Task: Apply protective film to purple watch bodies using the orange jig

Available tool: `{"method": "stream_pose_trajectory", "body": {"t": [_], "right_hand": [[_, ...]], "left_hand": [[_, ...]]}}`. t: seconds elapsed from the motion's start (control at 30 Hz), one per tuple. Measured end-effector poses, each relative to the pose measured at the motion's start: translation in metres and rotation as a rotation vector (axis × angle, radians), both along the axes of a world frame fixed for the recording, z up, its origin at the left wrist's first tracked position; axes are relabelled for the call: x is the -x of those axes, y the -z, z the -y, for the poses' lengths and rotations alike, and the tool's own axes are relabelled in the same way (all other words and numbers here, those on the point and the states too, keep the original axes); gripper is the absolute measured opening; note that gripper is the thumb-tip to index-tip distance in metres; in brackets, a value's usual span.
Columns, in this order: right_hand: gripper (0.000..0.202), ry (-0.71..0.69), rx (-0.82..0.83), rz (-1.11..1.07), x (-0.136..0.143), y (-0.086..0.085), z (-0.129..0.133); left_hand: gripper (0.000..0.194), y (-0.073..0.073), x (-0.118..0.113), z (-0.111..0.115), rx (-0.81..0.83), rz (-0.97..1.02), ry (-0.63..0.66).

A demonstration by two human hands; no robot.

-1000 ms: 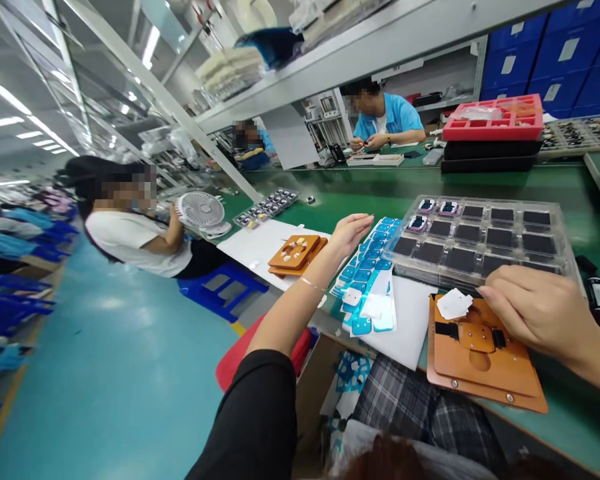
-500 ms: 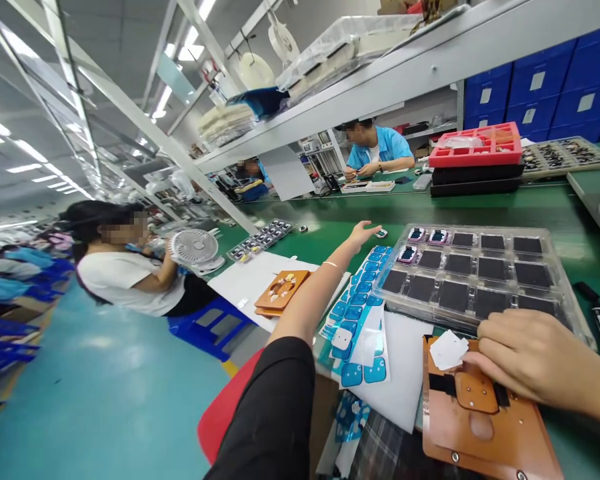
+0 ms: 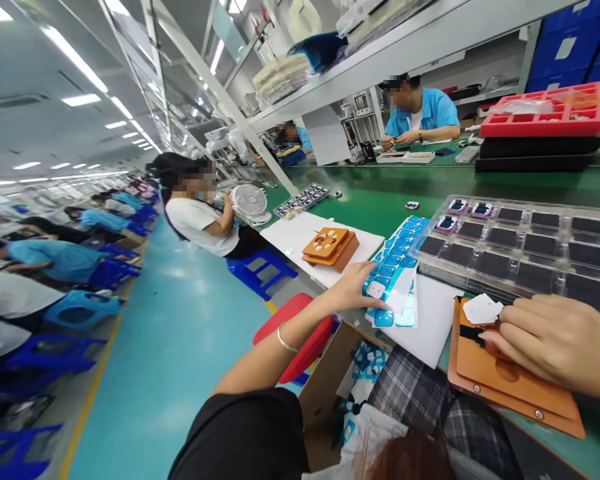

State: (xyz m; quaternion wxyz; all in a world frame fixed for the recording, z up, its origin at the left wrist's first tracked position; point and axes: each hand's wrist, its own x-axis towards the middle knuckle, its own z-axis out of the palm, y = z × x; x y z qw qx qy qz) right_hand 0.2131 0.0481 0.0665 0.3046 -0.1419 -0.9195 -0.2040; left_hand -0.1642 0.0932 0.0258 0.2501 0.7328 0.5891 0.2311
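Beside the clear tray (image 3: 525, 250), where only three pockets are seen filled, the sticker sheet (image 3: 395, 273) is touched by the open left hand (image 3: 353, 288); the orange jig (image 3: 510, 373) is pressed under the right hand (image 3: 555, 340), fingers spread flat.

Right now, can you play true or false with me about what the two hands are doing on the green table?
1. The left hand touches the sheet of blue stickers. True.
2. The right hand rests on a red tray. False: it rests on the brown fixture; the red tray sits far off on black trays.
3. A white square piece lies on the brown fixture. True.
4. The clear tray is completely full. False: only a few pockets at its far left corner hold parts.
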Motion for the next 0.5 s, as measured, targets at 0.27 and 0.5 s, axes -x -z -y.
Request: {"method": "stream_pose_trajectory", "body": {"t": [0.27,0.5], "right_hand": [[0.036,-0.006,-0.042,0.029,0.005,0.001,0.011],[0.033,0.035,-0.043,-0.042,0.007,-0.001,0.019]], "left_hand": [[0.075,0.023,-0.011,0.009,-0.132,0.100,-0.137],[0.064,0.007,-0.030,0.020,-0.246,0.348,-0.191]]}}
